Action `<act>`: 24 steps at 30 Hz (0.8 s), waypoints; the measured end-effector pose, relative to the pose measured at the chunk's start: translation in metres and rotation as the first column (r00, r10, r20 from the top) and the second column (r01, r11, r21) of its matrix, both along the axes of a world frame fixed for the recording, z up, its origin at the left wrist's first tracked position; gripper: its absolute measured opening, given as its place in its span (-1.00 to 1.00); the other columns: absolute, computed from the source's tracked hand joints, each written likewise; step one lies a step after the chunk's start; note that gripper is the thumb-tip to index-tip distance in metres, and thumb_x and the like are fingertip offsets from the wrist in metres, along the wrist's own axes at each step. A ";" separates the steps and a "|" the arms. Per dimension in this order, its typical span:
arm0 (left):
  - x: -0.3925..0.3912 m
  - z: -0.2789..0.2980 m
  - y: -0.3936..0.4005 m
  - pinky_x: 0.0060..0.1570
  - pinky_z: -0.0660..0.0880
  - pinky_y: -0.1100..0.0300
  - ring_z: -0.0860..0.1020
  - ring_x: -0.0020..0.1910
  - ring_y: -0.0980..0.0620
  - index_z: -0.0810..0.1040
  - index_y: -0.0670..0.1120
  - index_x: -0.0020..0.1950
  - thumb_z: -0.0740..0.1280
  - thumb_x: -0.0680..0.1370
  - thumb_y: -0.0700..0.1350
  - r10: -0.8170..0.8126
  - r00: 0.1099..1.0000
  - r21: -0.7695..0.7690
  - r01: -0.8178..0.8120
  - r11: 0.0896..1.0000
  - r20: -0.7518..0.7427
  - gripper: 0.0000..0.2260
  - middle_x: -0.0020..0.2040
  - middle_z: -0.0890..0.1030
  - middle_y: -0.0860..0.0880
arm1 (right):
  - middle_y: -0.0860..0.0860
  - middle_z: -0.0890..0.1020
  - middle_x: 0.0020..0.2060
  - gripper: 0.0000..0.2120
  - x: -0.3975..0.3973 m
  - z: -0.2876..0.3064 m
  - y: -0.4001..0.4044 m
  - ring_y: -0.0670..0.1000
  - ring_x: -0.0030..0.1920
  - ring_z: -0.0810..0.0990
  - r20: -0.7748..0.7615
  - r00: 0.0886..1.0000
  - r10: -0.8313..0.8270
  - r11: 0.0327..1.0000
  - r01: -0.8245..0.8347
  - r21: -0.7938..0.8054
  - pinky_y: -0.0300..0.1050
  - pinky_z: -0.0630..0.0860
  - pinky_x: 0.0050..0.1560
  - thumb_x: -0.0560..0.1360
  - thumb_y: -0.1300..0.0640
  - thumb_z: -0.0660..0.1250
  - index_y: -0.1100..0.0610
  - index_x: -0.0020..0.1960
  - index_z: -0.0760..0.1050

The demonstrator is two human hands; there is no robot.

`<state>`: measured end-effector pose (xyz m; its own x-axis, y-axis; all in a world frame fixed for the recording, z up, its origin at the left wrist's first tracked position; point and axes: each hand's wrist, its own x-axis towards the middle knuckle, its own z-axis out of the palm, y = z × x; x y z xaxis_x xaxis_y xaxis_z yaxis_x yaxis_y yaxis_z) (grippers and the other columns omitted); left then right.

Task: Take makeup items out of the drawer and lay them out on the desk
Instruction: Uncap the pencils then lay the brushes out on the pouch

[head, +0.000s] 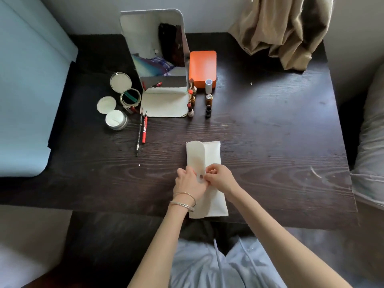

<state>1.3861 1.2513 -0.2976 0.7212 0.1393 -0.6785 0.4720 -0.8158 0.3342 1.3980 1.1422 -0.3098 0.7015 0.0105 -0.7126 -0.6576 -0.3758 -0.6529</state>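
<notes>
Presently, reading from the left of the frame: we log two round compacts (121, 82) lying open at centre left, with a white pad (106, 104) and a small white jar (115, 119) just below them, then a black pencil (139, 134) and a red pencil (144, 129) lying side by side. Upper centre holds a standing mirror (154, 46) on its white base, with lipsticks (191, 96) and small bottles (208, 104) ranked to its right, in front of an orange box (202, 68). Lower centre, on the dark desk (270, 142), lies a white pouch (212, 154) with its flap folded over to the left. Our left hand (188, 181) grips the flap's edge near the snap, fingers curled on it; our right hand (220, 176) pinches the pouch at the same spot, the two hands touching. We judge the step in hand to be opening the pouch to reach what it holds. To do it well, we should pin the body flat with one hand, peel the flap away gently, and lay the contents in the bare middle stretch of desk, well apart from the ranked bottles. No drawer is in view.
</notes>
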 end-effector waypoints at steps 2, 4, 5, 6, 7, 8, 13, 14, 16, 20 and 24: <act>0.004 0.002 0.023 0.04 0.42 -0.01 0.47 0.11 -0.22 0.35 -0.14 0.18 0.25 0.51 0.12 0.002 1.000 0.035 -0.001 0.999 -0.012 -0.60 0.16 0.33 -0.14 | -0.08 0.48 -0.36 -0.89 0.004 0.001 0.025 -0.15 -0.36 0.43 0.004 1.000 0.006 1.000 -0.006 0.025 -0.31 0.35 -0.38 0.43 0.30 0.28 0.15 -0.08 0.50; 0.010 0.002 0.044 0.06 0.45 -0.03 0.48 0.09 -0.21 0.36 -0.14 0.18 0.20 0.54 0.12 0.006 1.000 0.060 -0.005 0.998 -0.016 -0.63 0.16 0.34 -0.14 | -0.08 0.51 -0.35 -0.86 0.010 0.001 0.047 -0.14 -0.33 0.45 0.016 1.000 -0.003 0.999 0.003 0.035 -0.31 0.38 -0.34 0.44 0.31 0.26 0.15 -0.07 0.54; 0.014 0.001 0.053 0.08 0.46 -0.04 0.47 0.10 -0.21 0.37 -0.14 0.18 0.19 0.55 0.12 0.003 1.000 0.069 -0.002 0.998 -0.014 -0.63 0.16 0.34 -0.15 | -0.08 0.53 -0.34 -0.83 0.013 0.001 0.057 -0.14 -0.32 0.46 0.022 1.000 -0.011 0.999 0.010 0.036 -0.32 0.40 -0.32 0.44 0.31 0.25 0.15 -0.07 0.57; 0.018 0.000 0.062 0.09 0.46 -0.05 0.46 0.11 -0.21 0.38 -0.14 0.19 0.18 0.55 0.12 -0.004 1.000 0.079 0.005 0.997 -0.007 -0.62 0.17 0.34 -0.15 | -0.06 0.56 -0.32 -0.79 0.017 0.000 0.064 -0.13 -0.31 0.47 0.021 1.000 -0.022 0.999 0.021 0.041 -0.35 0.41 -0.32 0.45 0.33 0.22 0.15 -0.07 0.59; 0.022 -0.001 0.069 0.10 0.46 -0.05 0.45 0.14 -0.21 0.39 -0.14 0.20 0.18 0.55 0.13 -0.015 1.000 0.089 0.014 0.996 0.003 -0.61 0.18 0.35 -0.15 | -0.04 0.59 -0.28 -0.74 0.020 0.000 0.071 -0.12 -0.30 0.49 0.013 0.999 -0.032 0.998 0.031 0.047 -0.38 0.42 -0.31 0.45 0.35 0.18 0.13 -0.08 0.61; 0.025 -0.002 0.075 0.10 0.45 -0.04 0.43 0.17 -0.20 0.40 -0.14 0.22 0.18 0.54 0.15 -0.025 1.000 0.100 0.024 0.995 0.013 -0.58 0.19 0.35 -0.16 | -0.01 0.62 -0.24 -0.69 0.023 -0.002 0.076 -0.10 -0.27 0.51 0.001 0.999 -0.039 0.998 0.039 0.050 -0.38 0.44 -0.28 0.45 0.36 0.14 0.11 -0.10 0.62; 0.039 -0.004 0.080 0.05 0.45 0.01 0.39 0.23 -0.15 0.43 -0.14 0.24 0.20 0.53 0.15 -0.119 0.992 0.198 0.110 0.974 0.039 -0.56 0.24 0.34 -0.16 | 0.07 0.61 -0.27 -0.60 0.028 -0.013 0.085 -0.01 -0.22 0.52 -0.058 0.993 -0.103 0.993 0.106 0.051 -0.25 0.45 -0.19 0.42 0.44 0.07 0.09 -0.22 0.61; 0.040 -0.003 0.078 0.05 0.46 0.02 0.38 0.23 -0.15 0.43 -0.13 0.24 0.20 0.54 0.13 -0.139 0.990 0.210 0.129 0.969 0.035 -0.58 0.25 0.34 -0.17 | 0.05 0.61 -0.25 -0.61 0.027 -0.015 0.086 -0.02 -0.21 0.51 -0.059 0.992 -0.112 0.993 0.115 0.041 -0.24 0.45 -0.18 0.41 0.44 0.09 0.09 -0.23 0.61; 0.045 -0.004 0.079 0.10 0.45 0.02 0.37 0.25 -0.15 0.47 -0.12 0.26 0.17 0.57 0.06 -0.172 0.985 0.195 0.170 0.966 -0.003 -0.64 0.28 0.31 -0.18 | 0.00 0.60 -0.24 -0.66 0.025 -0.015 0.090 -0.04 -0.20 0.51 -0.054 0.992 -0.116 0.992 0.118 0.037 -0.26 0.42 -0.17 0.40 0.44 0.13 0.10 -0.21 0.58; 0.048 -0.005 0.095 0.18 0.45 0.01 0.43 0.21 -0.18 0.54 -0.11 0.22 0.15 0.61 0.00 -0.172 0.985 0.082 0.174 0.981 -0.031 -0.69 0.27 0.32 -0.18 | -0.04 0.56 -0.20 -0.76 0.021 -0.016 0.107 -0.07 -0.16 0.48 -0.009 0.989 -0.147 0.989 0.146 -0.032 -0.29 0.36 -0.23 0.46 0.36 0.15 0.08 -0.17 0.50; 0.052 -0.001 0.114 0.12 0.47 0.03 0.51 0.14 -0.22 0.59 -0.20 0.09 0.20 0.57 -0.05 -0.126 0.992 -0.052 0.125 0.991 -0.028 -0.72 0.17 0.46 -0.21 | 0.00 0.56 -0.07 -0.74 0.021 -0.015 0.118 -0.03 -0.07 0.47 0.038 0.992 -0.121 0.982 0.125 -0.143 -0.24 0.36 -0.21 0.49 0.35 0.08 0.12 -0.07 0.50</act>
